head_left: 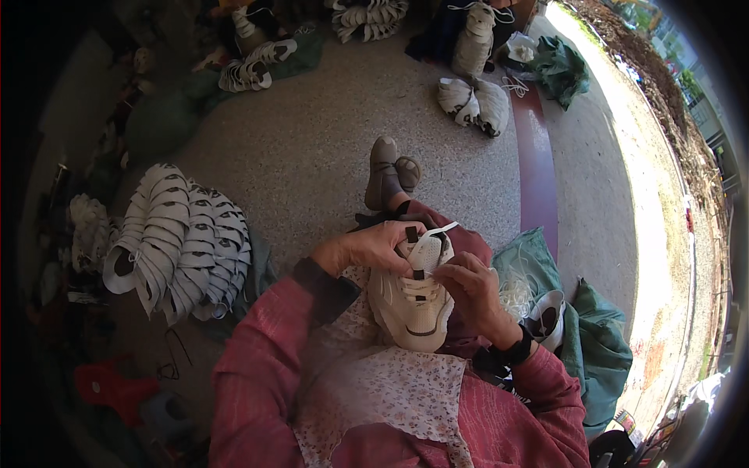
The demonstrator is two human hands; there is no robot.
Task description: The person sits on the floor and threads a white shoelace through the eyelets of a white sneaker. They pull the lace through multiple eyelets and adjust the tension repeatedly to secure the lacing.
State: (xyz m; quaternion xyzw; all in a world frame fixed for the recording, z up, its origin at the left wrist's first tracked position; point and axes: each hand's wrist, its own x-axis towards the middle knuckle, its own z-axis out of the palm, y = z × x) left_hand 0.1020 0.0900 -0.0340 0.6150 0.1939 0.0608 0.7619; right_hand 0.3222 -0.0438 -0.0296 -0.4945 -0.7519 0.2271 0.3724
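The pale shoe [409, 321] lies over the lap [460, 334], long axis running lengthwise, toe nearest the floral apron [398, 382]. The left hand [376, 248] grips it beside the opening; the right hand [473, 290] pinches just right of the eyelets, on what I cannot tell.

My sleeves [253, 347] were dusty red, my wristbands [518, 347] black, my apron [394, 386] pale with small brownish flowers. The shoe [409, 308] was cream — black at its tabs [412, 234] — and its lace [445, 228] white. The floor [304, 148] was speckled grey, the sacks [599, 347] green, my footwear [381, 175] brown.
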